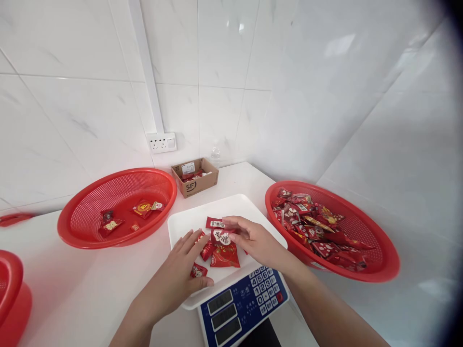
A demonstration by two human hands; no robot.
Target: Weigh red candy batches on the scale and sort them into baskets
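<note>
A white weighing tray (249, 207) tops a blue-fronted digital scale (246, 308). Several red snack packets lie on it, among them a glossy larger packet (224, 257) and a small packet at the lower left (198, 271). My left hand (184, 265) rests at the left of the pile, fingers spread and touching the packets' edges. From the right, my right hand (255, 238) has its thumb and fingers on a red snack packet with white lettering (221, 236), above the larger one. The fingers partly cover the pile.
To the right, a red plastic basket (388, 262) holds many snack packets. Another red basket (77, 236) on the left has several packets inside. Behind the tray sits a cardboard box (202, 185) with red packets. Part of a red container (14, 274) shows at the left edge.
</note>
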